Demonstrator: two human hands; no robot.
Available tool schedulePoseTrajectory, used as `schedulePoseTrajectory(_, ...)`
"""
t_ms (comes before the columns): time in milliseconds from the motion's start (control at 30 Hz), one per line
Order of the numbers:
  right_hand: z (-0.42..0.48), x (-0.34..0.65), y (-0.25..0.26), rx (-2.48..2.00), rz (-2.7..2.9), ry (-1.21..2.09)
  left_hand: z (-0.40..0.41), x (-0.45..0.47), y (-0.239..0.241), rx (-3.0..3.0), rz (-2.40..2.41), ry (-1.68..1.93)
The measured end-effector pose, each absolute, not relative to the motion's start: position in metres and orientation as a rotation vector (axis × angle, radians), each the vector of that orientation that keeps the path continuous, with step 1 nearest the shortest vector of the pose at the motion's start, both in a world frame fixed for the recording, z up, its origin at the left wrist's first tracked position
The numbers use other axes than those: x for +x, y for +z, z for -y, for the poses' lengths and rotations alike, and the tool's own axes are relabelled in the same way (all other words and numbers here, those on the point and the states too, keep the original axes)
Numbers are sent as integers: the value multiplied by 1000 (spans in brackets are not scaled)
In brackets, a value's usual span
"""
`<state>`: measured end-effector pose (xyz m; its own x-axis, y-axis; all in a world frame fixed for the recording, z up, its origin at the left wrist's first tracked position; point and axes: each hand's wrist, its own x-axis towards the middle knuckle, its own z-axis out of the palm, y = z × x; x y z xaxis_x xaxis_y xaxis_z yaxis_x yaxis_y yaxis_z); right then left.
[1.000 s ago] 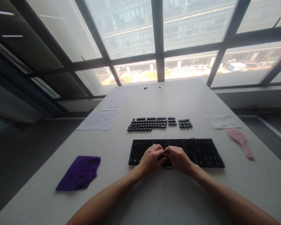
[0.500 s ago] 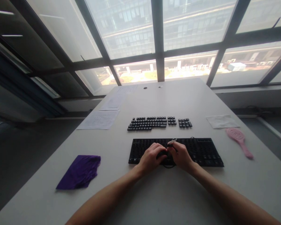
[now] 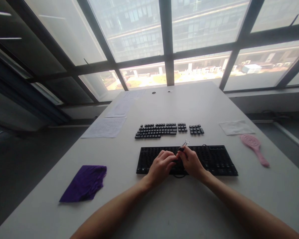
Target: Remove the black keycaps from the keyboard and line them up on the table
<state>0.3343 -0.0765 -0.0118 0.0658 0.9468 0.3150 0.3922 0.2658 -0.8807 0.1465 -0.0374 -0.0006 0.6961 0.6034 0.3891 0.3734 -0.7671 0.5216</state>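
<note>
Your right hand (image 3: 192, 162) pinches a thin puller tool (image 3: 183, 146) over the bare keyboard (image 3: 214, 161) at the desk's (image 3: 164, 212) centre, left hand (image 3: 161, 166) curled beside; a slip could likely bend switches.

Two hands, left (image 3: 161, 166) and right (image 3: 191, 162), over one stripped keyboard (image 3: 214, 161). One small tool (image 3: 183, 145) pinched in the right. One laid-out set of keycaps (image 3: 168, 130), in three groups, too many and too small to count singly. One purple cloth (image 3: 84, 183). One white cloth (image 3: 236, 127). One pink brush (image 3: 254, 146). Three paper sheets (image 3: 105, 127). Two round holes (image 3: 153, 92) in one worktop (image 3: 179, 205).
</note>
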Motion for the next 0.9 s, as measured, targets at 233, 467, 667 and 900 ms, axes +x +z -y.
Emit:
schedulePoseTrajectory(233,74,333,-14,-1369,1444,648,31,145,9,2511,-817,804)
schedulePoseTrajectory(467,75,333,-15,-1343,1480,624,-45,147,24,2553,-1119,822)
schedulePoseTrajectory(667,75,333,-14,-1344,1483,601,-86,155,8,2676,-1197,652)
schedulePoseTrajectory(900,75,332,-12,-1341,1473,628,-88,150,6,2733,-1200,703)
